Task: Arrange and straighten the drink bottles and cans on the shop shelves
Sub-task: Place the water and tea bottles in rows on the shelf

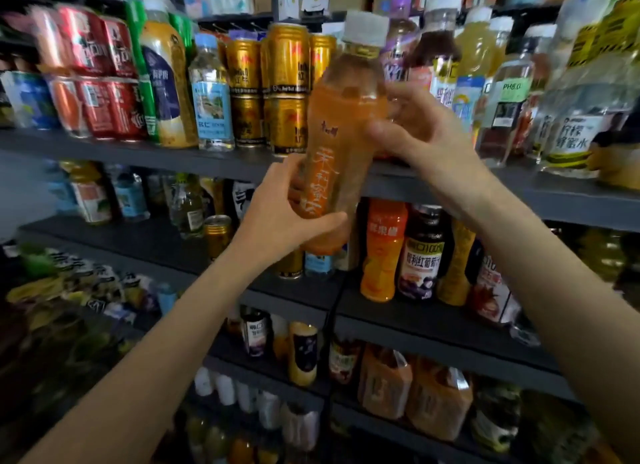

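Note:
I hold an orange tea bottle (341,127) with a white cap upright in front of the top shelf (138,153). My left hand (277,217) grips its lower part from the left. At the upper right side of the bottle, my right hand (426,134) has its fingers around the shoulder. Gold cans (287,92) stand stacked two high just left of the bottle. Behind my right hand stand a purple-label bottle (398,51) and yellow juice bottles (481,51).
Red cans (100,75) and a water bottle (211,96) fill the top shelf's left. The second shelf (433,325) holds orange and grape juice bottles (420,252) and a lone gold can (217,233). Lower shelves carry more bottles and packs.

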